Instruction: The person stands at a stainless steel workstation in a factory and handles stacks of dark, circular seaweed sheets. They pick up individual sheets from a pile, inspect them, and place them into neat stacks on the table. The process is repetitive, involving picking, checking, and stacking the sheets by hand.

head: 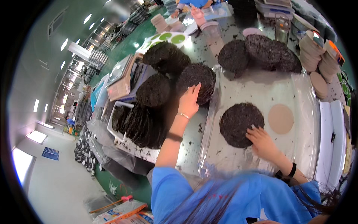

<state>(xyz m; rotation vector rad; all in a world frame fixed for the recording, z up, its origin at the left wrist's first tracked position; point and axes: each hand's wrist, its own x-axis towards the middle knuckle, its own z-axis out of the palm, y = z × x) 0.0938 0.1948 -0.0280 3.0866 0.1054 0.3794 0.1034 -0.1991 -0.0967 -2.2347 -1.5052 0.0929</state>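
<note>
My left hand [189, 103] reaches forward onto a stack of round, dark dried seaweed sheets [195, 75], its fingertips on the near face with finger and thumb apart. A single dark seaweed round [237, 124] lies flat on a pale work surface covered with clear plastic [282, 89]. The fingers of my right hand [260, 140] rest on this round's right edge; its thumb is hidden. Just right of the round, a beige disc [281, 119] lies flat. Neither hand visibly lifts anything.
More seaweed stacks stand left [153, 90] and at the back [260, 50]; some lean in a white tray [119, 105]. Piles of beige discs [310, 51] and a glass jar [282, 28] stand back right. Dark crumbs dot the table. Another person's hand [207, 4] shows across the table.
</note>
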